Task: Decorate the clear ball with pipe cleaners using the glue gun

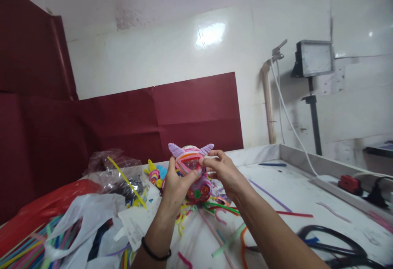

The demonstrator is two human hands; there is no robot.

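Note:
In the middle of the head view is a small craft figure [188, 159] made of coiled, fuzzy pipe cleaners in pink, orange and white. Two lilac horns rise from its top. My left hand [175, 189] wraps around its left side, thumb across the lower front. With bent fingers, my right hand [223, 173] grips its right edge just below the horn. Directly underneath shows a round pink piece [199, 191] with coiled rings and a green spot; whether it joins the figure I cannot tell. Another colourful coiled piece [155, 176] lies behind my left hand.
Loose pipe cleaners, including a red one [296, 214] and a purple one [270, 195], lie over the white table. Black-handled scissors [333, 244] rest front right. Plastic bags [87, 211] and bundled stems crowd the left. A power strip [331, 187] runs along the right edge.

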